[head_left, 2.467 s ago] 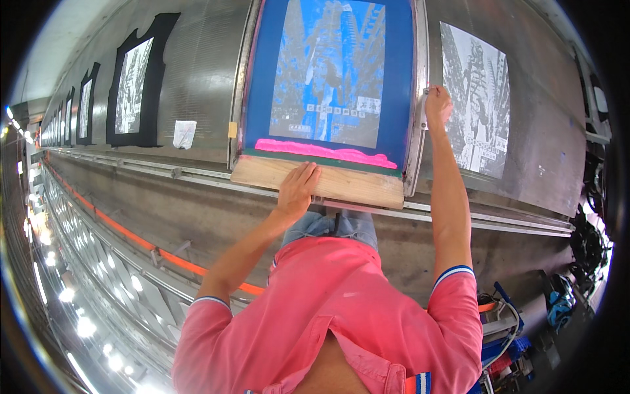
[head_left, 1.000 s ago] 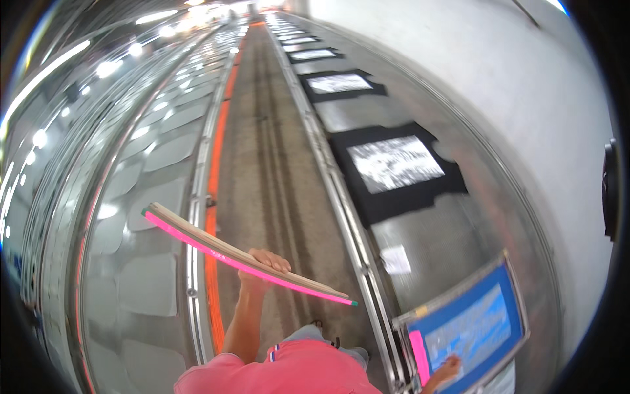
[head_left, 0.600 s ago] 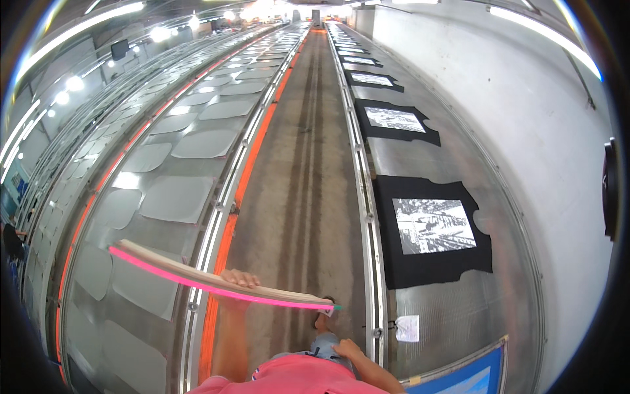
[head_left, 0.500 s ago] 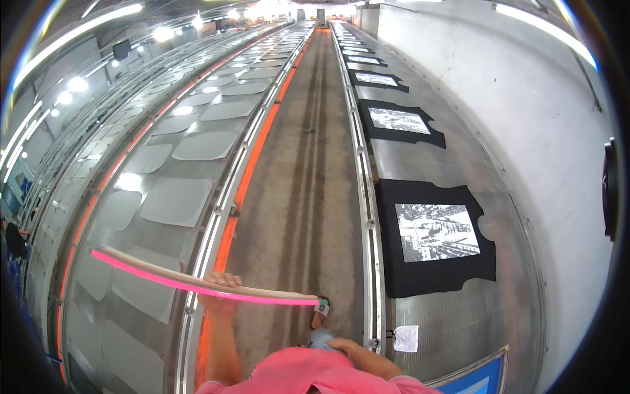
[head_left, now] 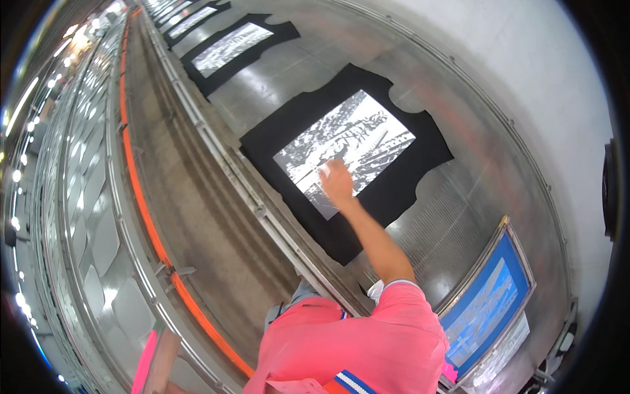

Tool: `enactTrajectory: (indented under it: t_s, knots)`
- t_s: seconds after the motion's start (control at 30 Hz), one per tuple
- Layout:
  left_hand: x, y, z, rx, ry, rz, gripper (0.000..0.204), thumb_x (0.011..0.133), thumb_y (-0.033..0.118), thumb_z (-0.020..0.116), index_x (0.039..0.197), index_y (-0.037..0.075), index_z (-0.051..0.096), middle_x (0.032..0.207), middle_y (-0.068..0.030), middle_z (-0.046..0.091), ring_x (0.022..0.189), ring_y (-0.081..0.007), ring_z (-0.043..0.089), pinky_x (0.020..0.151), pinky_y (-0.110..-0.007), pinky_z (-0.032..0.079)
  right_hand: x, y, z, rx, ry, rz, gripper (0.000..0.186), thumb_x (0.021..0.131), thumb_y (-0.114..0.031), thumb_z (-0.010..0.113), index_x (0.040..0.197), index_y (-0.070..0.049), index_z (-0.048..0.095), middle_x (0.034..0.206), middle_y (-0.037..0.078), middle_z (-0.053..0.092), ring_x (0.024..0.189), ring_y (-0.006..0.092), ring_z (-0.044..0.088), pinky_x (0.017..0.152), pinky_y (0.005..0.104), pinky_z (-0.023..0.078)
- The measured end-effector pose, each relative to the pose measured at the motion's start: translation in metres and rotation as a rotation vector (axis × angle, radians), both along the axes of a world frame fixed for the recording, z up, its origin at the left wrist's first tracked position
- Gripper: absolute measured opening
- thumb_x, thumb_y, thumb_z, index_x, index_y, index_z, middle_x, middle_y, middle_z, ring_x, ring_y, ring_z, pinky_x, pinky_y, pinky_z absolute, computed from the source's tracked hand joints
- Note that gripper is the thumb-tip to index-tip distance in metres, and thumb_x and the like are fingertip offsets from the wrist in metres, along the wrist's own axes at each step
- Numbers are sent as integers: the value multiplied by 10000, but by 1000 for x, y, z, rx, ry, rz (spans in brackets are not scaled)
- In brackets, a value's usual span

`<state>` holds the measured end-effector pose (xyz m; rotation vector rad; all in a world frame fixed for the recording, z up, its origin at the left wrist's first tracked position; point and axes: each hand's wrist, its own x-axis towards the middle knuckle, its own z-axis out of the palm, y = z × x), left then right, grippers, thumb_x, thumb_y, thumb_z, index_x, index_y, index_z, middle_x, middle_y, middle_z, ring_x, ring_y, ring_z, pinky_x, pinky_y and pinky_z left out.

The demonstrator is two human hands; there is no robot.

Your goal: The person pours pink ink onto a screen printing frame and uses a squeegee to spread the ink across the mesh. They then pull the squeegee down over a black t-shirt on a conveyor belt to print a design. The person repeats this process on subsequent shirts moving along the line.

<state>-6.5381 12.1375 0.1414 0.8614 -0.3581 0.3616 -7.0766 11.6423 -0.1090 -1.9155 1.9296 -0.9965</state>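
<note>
My right hand [head_left: 338, 182] reaches over a white-and-black print [head_left: 371, 134] on a black shirt panel [head_left: 308, 105], which lies flat on the long metal table [head_left: 453, 217]. Its fingers are closed, with a small white patch at the tips; blur hides whether that is something held. Low at the left is a squeegee with a wooden handle [head_left: 164, 361] and a bright pink blade [head_left: 145, 361]. My left hand [head_left: 173, 389] is at the squeegee's lower part, mostly cut off by the picture's edge.
A blue printing screen [head_left: 469, 354] in a metal frame stands at the lower right, with a white scrap [head_left: 375, 290] near my right elbow. More printed black panels [head_left: 230, 49] run up the table. A metal rail [head_left: 259, 209] edges the aisle; an orange strip [head_left: 151, 230] borders the opposite table.
My view has turned toward the right table. My right hand has moved from my side to above the printed panel. The squeegee has gone from across the aisle to the lower left.
</note>
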Motion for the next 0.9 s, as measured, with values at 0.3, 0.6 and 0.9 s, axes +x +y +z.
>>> enactTrajectory:
  t_s: [0.3,0.6,0.9]
  knots:
    - [15,-122,15,310,-28,-55,420,623,145,678,1029,40,680,1070,-214,666,1108,-389,576,1041,-582,402,-168,-97,-46,426,410,-402,731,1013,-532,422,1528,-20,342,1633,140,238,1525,340,152,1184,646,141]
    - [24,-163,18,389,-35,-71,457,683,239,684,1103,58,656,1126,-175,653,1141,-335,560,1058,-526,402,-192,-130,-59,550,379,-415,772,1025,-585,315,1560,-31,273,1663,116,168,1544,283,99,1200,634,46]
    - [33,-151,21,431,-24,-41,506,744,333,691,1176,76,631,1181,-135,641,1174,-280,544,1075,-470,402,-201,-134,-60,492,408,-475,726,1038,-553,317,1532,-22,340,1631,125,263,1519,317,194,1186,654,91]
